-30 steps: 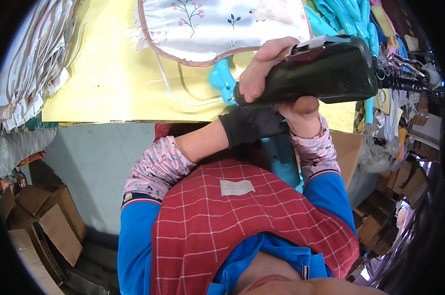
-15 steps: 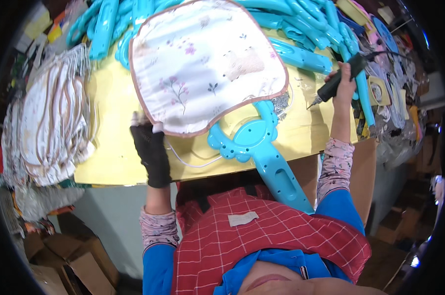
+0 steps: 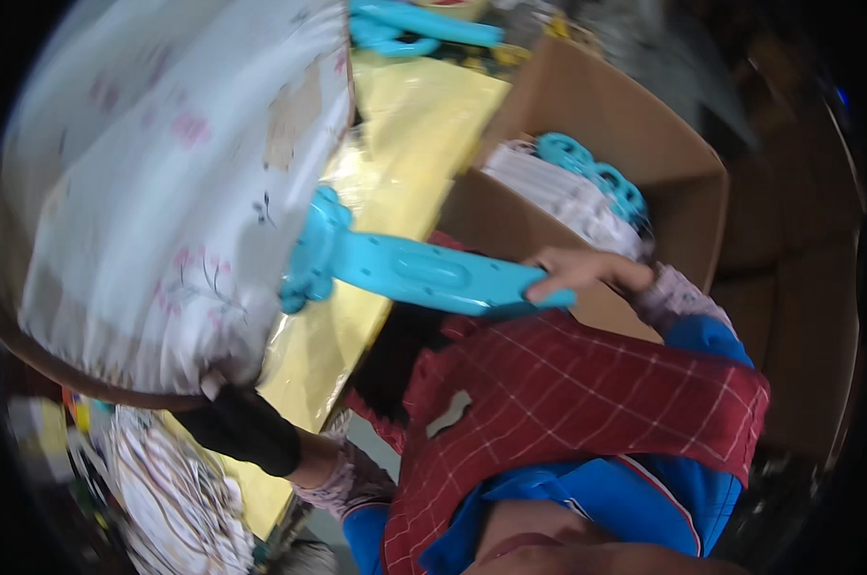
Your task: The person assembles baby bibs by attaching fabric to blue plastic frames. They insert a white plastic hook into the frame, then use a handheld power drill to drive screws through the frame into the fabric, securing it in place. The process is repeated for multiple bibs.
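Observation:
A large white floral panel [image 3: 155, 192] with brown edging fills the left side, raised above the table. My left hand [image 3: 242, 426], in a black glove with bare fingertips, is closed on its lower edge. From the panel's right side a turquoise plastic piece [image 3: 424, 270] with a scalloped end and a long slotted bar reaches toward me. My right hand [image 3: 582, 273], bare, grips the free end of that bar. The joint between panel and plastic is partly hidden behind the panel.
The yellow-covered table [image 3: 443, 105] runs beneath. Turquoise plastic parts [image 3: 395, 27] lie at its far end. On the right stands an open cardboard box [image 3: 678, 196] holding white folded pieces [image 3: 558, 196] and turquoise parts. A stack of edged white panels [image 3: 170, 489] sits at lower left.
My right hand has let go of the dark power screwdriver and taken the turquoise bar. The panel has been lifted and turned with it. My view has swung right, bringing the box in.

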`<state>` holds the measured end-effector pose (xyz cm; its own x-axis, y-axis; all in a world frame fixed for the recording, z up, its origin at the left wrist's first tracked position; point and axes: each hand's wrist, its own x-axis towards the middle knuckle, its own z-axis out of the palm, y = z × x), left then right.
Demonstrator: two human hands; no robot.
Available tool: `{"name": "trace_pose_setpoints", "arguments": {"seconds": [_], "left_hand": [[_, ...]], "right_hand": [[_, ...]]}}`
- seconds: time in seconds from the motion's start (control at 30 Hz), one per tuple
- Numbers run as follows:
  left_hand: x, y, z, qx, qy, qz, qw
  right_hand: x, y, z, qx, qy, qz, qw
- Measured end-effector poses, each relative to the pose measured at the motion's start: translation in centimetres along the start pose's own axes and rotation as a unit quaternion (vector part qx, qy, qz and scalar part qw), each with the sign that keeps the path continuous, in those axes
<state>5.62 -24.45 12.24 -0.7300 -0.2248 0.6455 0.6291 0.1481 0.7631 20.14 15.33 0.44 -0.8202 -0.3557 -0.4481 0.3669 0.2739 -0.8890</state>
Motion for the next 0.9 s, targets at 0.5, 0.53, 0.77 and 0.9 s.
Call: {"name": "trace_pose_setpoints", "arguments": {"seconds": [0.5, 0.53, 0.77, 0.9], "left_hand": [[4.5, -9.0, 2.4, 0.317, -0.430, 0.172, 0.828], [5.0, -11.1, 0.2, 0.353, -0.396, 0.140, 0.836], [8.5, -16.9, -11.3, 0.592, -0.209, 0.125, 0.768], [11.8, -18.4, -13.2, 0.591, -0.265, 0.036, 0.761]], "right_hand": [[3.0, 20.8, -6.9, 0.277, 0.321, 0.175, 0.889], [3.1, 22.3, -7.3, 0.292, 0.336, 0.191, 0.875], [3.5, 25.3, -10.0, 0.288, 0.414, 0.268, 0.821], [6.2, 20.7, -9.0, 0.111, 0.475, 0.142, 0.861]]}}
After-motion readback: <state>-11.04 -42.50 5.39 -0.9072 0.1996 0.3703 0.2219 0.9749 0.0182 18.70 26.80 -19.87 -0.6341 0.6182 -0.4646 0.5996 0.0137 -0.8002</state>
